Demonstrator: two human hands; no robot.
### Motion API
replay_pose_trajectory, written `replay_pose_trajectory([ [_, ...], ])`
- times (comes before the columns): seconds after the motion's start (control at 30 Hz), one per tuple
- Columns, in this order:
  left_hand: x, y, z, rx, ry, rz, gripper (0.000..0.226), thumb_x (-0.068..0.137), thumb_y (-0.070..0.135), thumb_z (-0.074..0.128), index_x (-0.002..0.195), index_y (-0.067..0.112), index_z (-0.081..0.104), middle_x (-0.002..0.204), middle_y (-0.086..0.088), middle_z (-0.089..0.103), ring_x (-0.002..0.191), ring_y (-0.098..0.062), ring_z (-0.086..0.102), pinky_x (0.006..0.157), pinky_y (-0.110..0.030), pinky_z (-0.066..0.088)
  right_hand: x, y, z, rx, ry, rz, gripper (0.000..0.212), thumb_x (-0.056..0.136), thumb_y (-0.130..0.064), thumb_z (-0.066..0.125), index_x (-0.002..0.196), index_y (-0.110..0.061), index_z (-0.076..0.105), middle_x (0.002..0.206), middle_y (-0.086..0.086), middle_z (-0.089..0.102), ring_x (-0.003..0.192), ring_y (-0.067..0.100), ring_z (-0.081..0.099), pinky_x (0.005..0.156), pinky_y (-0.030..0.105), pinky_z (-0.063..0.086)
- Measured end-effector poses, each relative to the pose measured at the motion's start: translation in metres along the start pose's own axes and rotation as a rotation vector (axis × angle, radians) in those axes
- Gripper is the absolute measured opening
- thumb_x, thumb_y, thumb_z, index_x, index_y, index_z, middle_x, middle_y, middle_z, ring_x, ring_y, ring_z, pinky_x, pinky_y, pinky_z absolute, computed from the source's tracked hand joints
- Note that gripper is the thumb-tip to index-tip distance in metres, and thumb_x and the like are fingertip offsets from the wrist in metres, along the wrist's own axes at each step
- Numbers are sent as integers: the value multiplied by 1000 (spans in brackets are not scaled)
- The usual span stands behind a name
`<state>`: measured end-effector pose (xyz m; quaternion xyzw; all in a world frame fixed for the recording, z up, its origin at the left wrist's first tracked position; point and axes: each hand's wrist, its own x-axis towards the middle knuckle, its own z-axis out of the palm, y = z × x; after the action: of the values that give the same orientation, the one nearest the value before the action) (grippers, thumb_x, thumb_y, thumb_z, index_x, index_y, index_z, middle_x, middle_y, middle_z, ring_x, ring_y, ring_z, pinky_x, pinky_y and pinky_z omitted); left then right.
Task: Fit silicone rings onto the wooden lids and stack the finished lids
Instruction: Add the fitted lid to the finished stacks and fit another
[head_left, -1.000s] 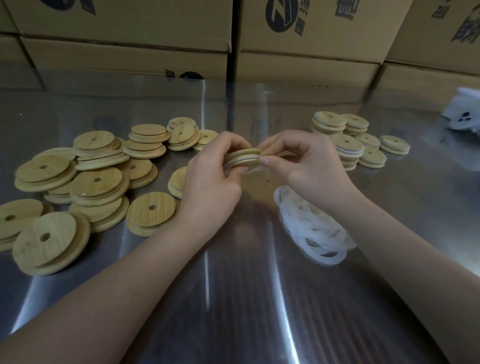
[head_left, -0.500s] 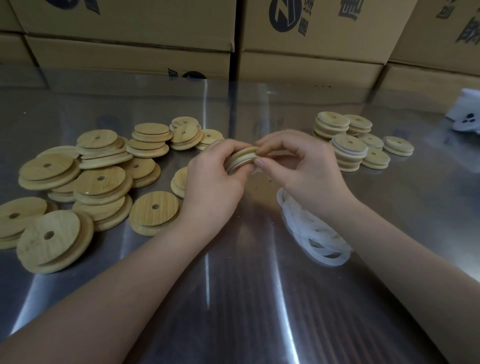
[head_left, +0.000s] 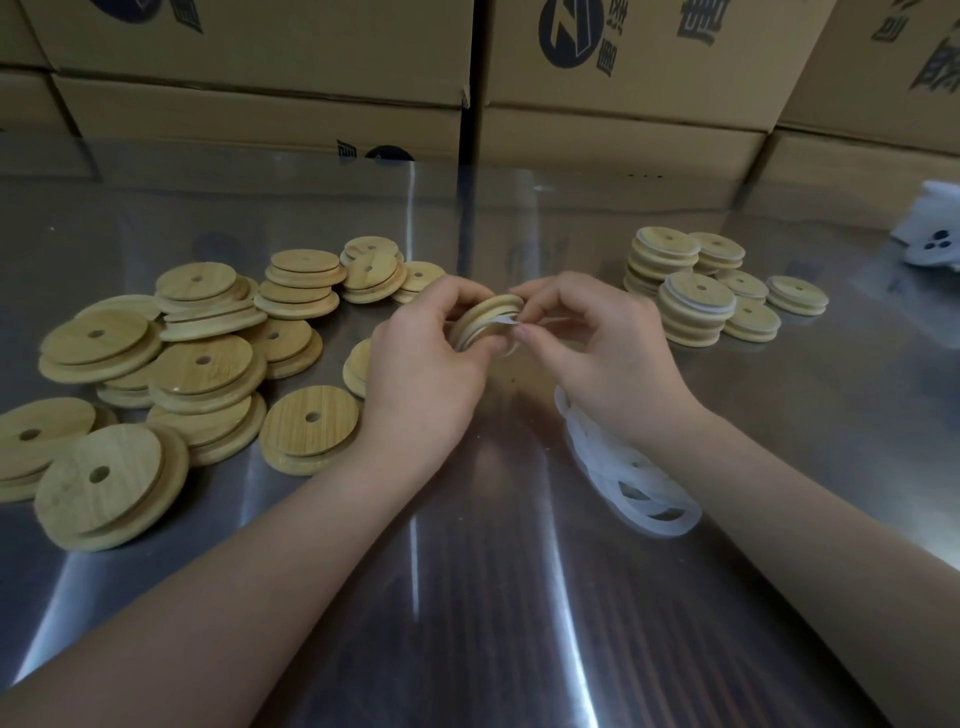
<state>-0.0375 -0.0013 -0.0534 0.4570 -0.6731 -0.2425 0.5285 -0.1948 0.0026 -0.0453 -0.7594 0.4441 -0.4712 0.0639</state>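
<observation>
Wooden lid (head_left: 485, 319) is held tilted, edge-on, between both hands above the table (head_left: 467, 597) ctr. I see the L hand (head_left: 426, 364) w/ fingers curled round the lid's left rim. The R hand (head_left: 597, 348) pinches the white silicone ring (head_left: 506, 322) at the lid's groove, thumb & forefinger closed on it. A heap of loose rings (head_left: 634, 478) lies under the R wrist. The bare lids (head_left: 202, 364) pile along the left side; ringed lids (head_left: 696, 301) stand in short stacks toward the back-right corner. Along the back edge stand cardboard boxes (head_left: 260, 52).
</observation>
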Motion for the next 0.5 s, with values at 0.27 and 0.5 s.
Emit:
replay_pose_trajectory([
  [0.27,2,0,-2,36,37,49,20,79,12,78,91,27,74,80,18,69,81,0,64,75,-23,51,1,0,-2,-10,51,-48,8,80,-1,71,79,-7,66,96,4,73,89,10,69,80,22,56],
  [0.5,1,3,-2,-6,32,59,30,79,8,78,84,36,68,79,20,67,82,1,64,75,-16,51,3,-2,-9,53,16,34,7,80,0,72,77,-6,68,94,3,72,90,11,69,80,30,57],
])
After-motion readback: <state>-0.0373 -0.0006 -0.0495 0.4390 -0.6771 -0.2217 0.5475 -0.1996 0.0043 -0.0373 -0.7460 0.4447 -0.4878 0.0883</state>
